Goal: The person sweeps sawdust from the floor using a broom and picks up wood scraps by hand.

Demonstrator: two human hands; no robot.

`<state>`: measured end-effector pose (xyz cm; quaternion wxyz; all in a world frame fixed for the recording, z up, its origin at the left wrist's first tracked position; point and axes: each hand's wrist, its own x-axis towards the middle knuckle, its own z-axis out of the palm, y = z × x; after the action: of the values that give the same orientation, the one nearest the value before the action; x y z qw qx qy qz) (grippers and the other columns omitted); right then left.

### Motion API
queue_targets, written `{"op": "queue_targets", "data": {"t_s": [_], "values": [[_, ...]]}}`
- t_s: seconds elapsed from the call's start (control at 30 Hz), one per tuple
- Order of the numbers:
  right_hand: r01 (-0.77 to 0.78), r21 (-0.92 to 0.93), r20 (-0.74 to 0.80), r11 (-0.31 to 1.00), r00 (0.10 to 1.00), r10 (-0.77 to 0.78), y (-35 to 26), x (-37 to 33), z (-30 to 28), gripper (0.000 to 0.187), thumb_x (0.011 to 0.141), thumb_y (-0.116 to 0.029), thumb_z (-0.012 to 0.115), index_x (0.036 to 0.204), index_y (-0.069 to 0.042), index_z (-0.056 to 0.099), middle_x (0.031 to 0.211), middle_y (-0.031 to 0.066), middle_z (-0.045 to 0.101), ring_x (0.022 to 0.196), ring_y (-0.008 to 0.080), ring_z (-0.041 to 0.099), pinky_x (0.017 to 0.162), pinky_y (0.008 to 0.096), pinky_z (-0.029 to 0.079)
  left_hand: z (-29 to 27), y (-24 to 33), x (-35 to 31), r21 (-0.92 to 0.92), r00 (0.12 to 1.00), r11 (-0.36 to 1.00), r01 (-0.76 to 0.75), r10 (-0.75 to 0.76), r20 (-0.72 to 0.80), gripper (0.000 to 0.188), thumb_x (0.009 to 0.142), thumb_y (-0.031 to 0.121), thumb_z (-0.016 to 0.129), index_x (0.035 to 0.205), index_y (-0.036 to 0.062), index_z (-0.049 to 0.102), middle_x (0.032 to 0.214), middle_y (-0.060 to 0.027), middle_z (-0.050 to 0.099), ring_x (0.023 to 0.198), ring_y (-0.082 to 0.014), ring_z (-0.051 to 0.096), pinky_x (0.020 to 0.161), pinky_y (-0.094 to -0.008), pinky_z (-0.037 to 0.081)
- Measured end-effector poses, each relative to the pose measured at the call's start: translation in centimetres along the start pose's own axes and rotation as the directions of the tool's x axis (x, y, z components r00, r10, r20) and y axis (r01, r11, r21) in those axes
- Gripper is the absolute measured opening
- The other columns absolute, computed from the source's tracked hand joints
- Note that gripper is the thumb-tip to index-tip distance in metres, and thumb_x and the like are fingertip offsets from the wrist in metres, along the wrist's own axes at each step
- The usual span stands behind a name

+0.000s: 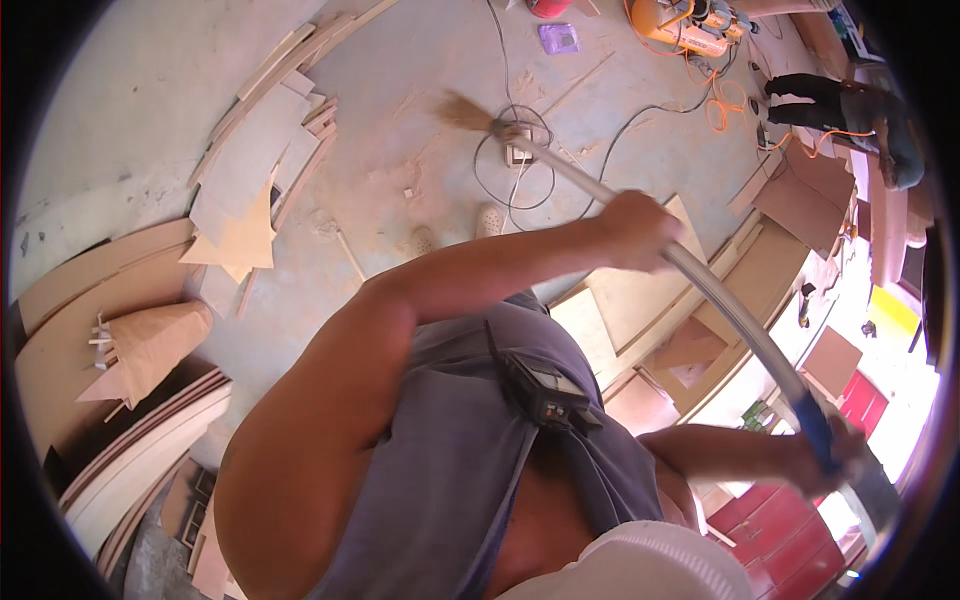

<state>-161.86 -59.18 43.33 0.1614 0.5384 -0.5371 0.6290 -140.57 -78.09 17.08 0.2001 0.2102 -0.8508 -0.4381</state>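
My left hand is closed around the middle of a long grey metal broom handle, with the arm stretched out in front of my chest. My right hand grips the blue sleeve near the handle's upper end, at the lower right. The straw broom head rests on the dusty concrete floor ahead of my light-coloured shoes. A small black device is clipped to my grey sleeveless shirt.
Plywood offcuts and curved boards lie to the left, flat panels to the right. A white power strip with cables sits by the broom head. An orange machine and another person's legs are at the top right.
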Motion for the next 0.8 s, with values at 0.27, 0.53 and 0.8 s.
{"op": "queue_targets", "data": {"t_s": [0.27, 0.53, 0.8], "values": [[0.320, -0.572, 0.058, 0.756, 0.934, -0.352, 0.4, 0.2, -2.1, 0.021, 0.087, -0.022, 0.058, 0.074, -0.005, 0.061, 0.068, 0.0051, 0.057, 0.061, 0.0173, 0.057, 0.054, 0.0330, 0.045, 3.8, 0.9, 17.2, 0.016, 0.926, 0.969, -0.247, 0.241, -0.292, 0.016, 0.064, 0.024, 0.072, 0.075, 0.0154, 0.065, 0.070, -0.0072, 0.064, 0.073, -0.0307, 0.066, 0.070, -0.0460, 0.051], [-0.580, -0.200, 0.247, 0.790, 0.750, 0.614, 18.2, -13.6, 15.4, 0.011, 0.090, -0.008, 0.065, 0.081, -0.003, 0.066, 0.079, 0.0020, 0.065, 0.078, 0.0126, 0.057, 0.074, 0.0282, 0.045, 9.9, -17.4, 18.1, 0.391, 0.933, 0.852, 0.349, -0.274, -0.235, 0.030, 0.073, 0.039, 0.071, 0.094, 0.0174, 0.068, 0.099, -0.0075, 0.067, 0.105, -0.0312, 0.060, 0.088, -0.0524, 0.044], [-0.415, 0.252, 0.081, 0.874, 0.909, 0.409, 21.0, 1.9, -2.4, 0.026, 0.091, -0.017, 0.051, 0.067, -0.010, 0.043, 0.065, 0.0017, 0.039, 0.067, 0.0152, 0.047, 0.066, 0.0321, 0.044, 12.0, -3.9, 23.4, 0.271, 0.978, 0.955, -0.119, 0.160, -0.135, 0.016, 0.070, 0.028, 0.066, 0.073, 0.0132, 0.065, 0.074, -0.0086, 0.065, 0.079, -0.0289, 0.065, 0.085, -0.0430, 0.044]]}}
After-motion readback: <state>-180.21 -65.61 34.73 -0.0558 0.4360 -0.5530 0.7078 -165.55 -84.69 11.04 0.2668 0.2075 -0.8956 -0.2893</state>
